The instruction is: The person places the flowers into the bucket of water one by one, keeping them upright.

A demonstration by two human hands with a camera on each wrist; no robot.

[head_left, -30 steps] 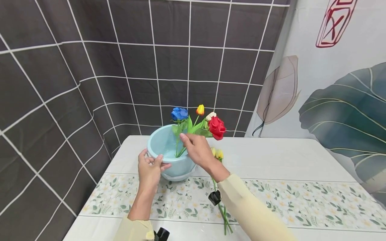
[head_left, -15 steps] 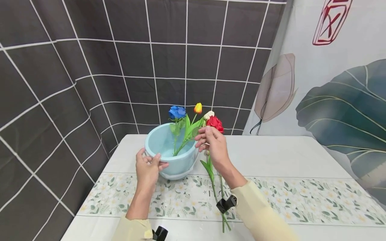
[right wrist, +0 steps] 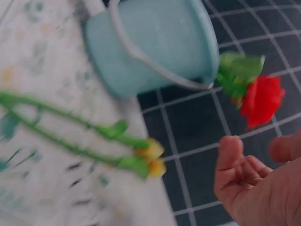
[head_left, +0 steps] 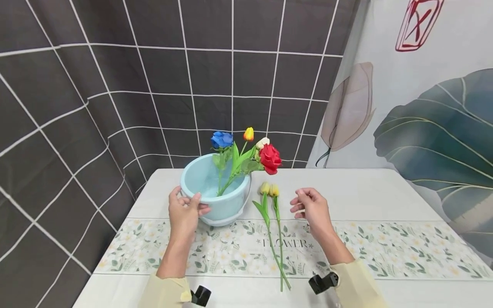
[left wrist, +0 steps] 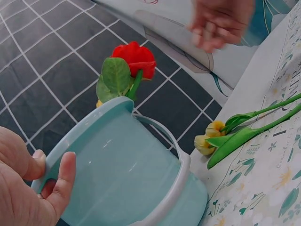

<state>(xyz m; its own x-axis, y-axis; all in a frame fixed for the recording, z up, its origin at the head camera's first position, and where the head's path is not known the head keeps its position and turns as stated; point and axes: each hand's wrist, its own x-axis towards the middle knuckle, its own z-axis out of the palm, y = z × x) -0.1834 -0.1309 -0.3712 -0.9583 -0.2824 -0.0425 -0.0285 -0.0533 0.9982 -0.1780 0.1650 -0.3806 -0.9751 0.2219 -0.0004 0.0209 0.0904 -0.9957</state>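
Observation:
A light blue bucket [head_left: 227,205] [left wrist: 122,174] [right wrist: 155,44] stands on the white table [head_left: 358,196] and holds a blue rose [head_left: 221,139], an orange tulip [head_left: 248,134], a white bud [head_left: 263,143] and a red rose [head_left: 270,158] [left wrist: 136,59] [right wrist: 261,101]. My left hand [head_left: 185,211] [left wrist: 33,188] grips the bucket's near-left rim, thumb over the edge. Two yellow tulips [head_left: 268,189] [left wrist: 209,136] [right wrist: 151,157] lie on the table right of the bucket, stems toward me. My right hand [head_left: 310,205] [right wrist: 254,183] hovers just right of them, fingers loosely curled, holding nothing.
A floral runner [head_left: 385,252] printed with "FLOWER" crosses the table's front. A dark tiled backdrop [head_left: 154,85] hangs behind and to the left, and a leaf-print curtain [head_left: 423,119] on the right. The bucket's handle [head_left: 246,201] lies down against its side.
My right hand left the flowers in the bucket, moved right and down, and now hovers beside the two yellow tulips. The left hand kept its hold on the rim.

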